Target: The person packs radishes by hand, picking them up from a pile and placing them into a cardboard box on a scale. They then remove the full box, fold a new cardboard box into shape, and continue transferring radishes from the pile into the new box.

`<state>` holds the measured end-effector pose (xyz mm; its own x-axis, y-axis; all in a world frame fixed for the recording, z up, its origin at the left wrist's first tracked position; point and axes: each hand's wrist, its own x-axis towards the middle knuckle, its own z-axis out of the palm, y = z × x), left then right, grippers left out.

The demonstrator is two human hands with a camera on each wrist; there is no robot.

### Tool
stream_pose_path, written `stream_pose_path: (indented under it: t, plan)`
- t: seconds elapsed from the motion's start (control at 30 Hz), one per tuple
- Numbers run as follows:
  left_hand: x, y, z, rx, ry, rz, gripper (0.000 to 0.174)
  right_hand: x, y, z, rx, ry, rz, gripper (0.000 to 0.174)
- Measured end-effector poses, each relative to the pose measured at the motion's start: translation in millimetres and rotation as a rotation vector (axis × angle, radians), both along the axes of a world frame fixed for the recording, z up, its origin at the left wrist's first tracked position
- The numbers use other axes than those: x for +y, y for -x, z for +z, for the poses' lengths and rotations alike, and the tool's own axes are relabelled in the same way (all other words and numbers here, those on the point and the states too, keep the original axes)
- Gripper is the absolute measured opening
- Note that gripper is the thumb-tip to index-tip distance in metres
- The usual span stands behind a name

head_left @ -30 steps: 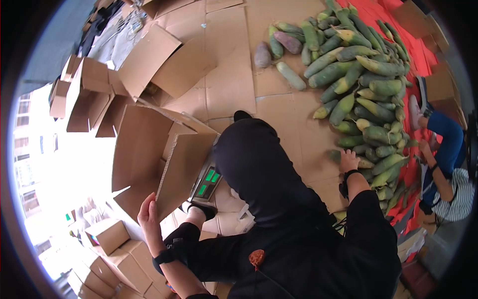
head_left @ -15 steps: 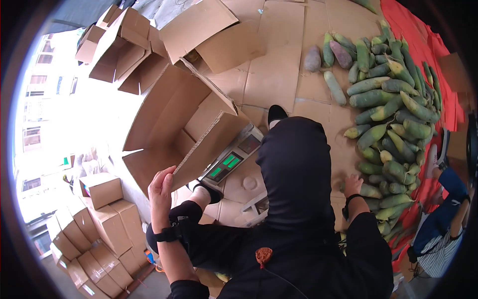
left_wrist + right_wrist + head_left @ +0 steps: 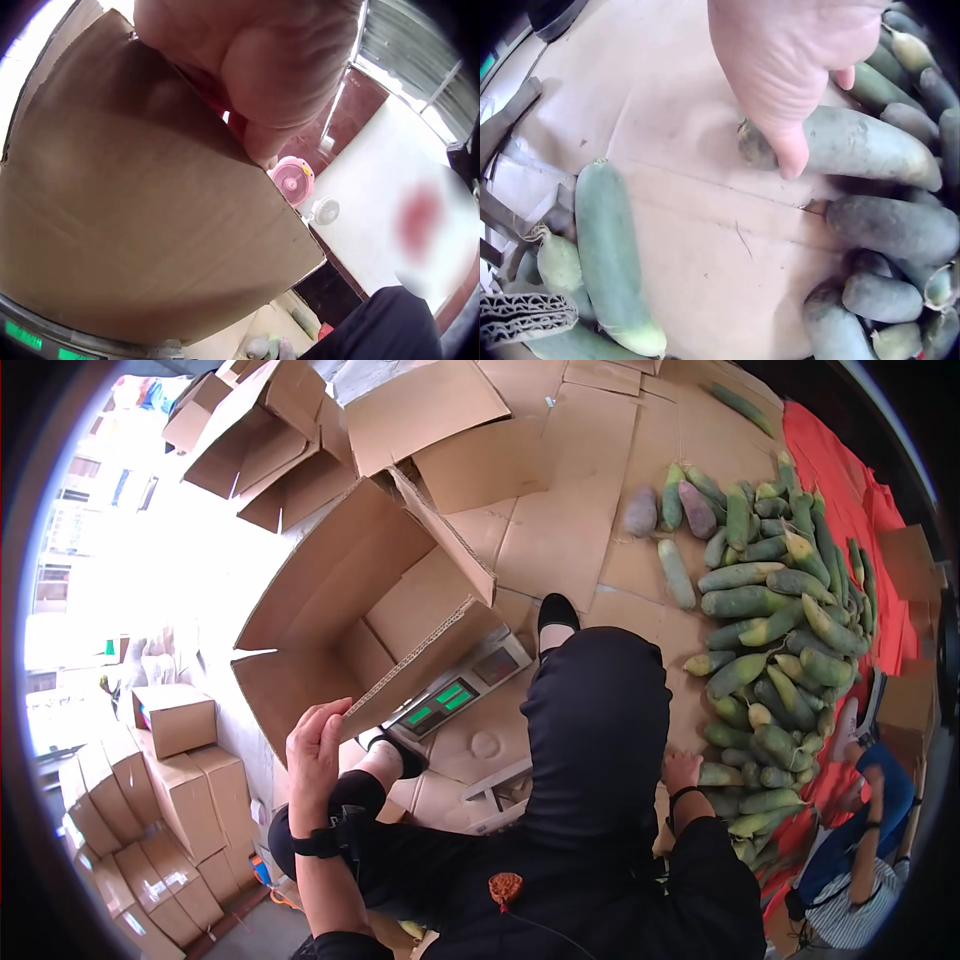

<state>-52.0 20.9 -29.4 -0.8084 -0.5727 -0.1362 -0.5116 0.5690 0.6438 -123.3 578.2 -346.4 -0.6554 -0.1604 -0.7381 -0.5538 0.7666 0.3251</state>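
My left hand (image 3: 316,752) holds the flap edge of an open cardboard box (image 3: 330,595). In the left wrist view its thumb lies along the flap (image 3: 150,180) while the other fingers are mostly hidden. The box sits tilted beside a scale (image 3: 448,698) with lit green displays. My right hand (image 3: 683,768) is at the near side of a heap of green radishes (image 3: 780,625). Seen from the right wrist, the thumb presses over one end of a pale green radish (image 3: 870,146), with the other fingers largely out of sight behind it.
Several open boxes (image 3: 265,445) stand at the far left, stacked cartons (image 3: 205,800) at the near left. More radishes (image 3: 611,255) lie beside a corrugated cardboard edge (image 3: 529,311). A red sheet (image 3: 845,485) runs under the heap; another person (image 3: 865,850) crouches at right.
The head view has turned, shifting the box and heap. My right hand has drawn in toward my knee, its fingers closing on the radish end. My left hand stays on the flap.
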Motion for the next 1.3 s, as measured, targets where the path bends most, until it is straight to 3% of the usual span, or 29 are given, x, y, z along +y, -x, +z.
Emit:
stream_pose_path:
  t: [0.07,0.23,0.43,0.6,0.73,0.8,1.0,1.13,1.3]
  plan:
    - [0,0,0,-0.047,0.153,-0.107,0.022,-4,5,4,-0.067,-0.072,0.043,0.024]
    - [6,6,4,-0.117,0.309,-0.132,0.022,-8,25,33,-0.131,-0.022,0.026,0.029]
    - [1,3,-3,-0.127,0.336,-0.116,0.018,12,26,45,-0.11,0.056,0.061,0.034]
    - [3,1,1,-0.118,0.293,-0.103,0.016,23,38,73,-0.14,0.287,0.079,0.048]
    - [0,-1,-2,-0.134,0.307,-0.119,0.015,34,25,65,-0.136,0.327,0.098,0.05]
    - [3,-1,-2,-0.15,0.327,-0.132,0.015,28,20,52,-0.072,0.267,0.168,0.048]
    - [5,0,-7,-0.152,0.325,-0.138,0.016,0,5,19,-0.026,0.239,0.056,0.016]
    - [9,5,-6,-0.167,0.297,-0.119,0.016,-15,3,34,-0.03,0.199,0.026,0.015]
    - [9,6,-5,-0.199,0.324,-0.084,0.017,-2,-7,13,-0.019,0.143,-0.023,0.022]
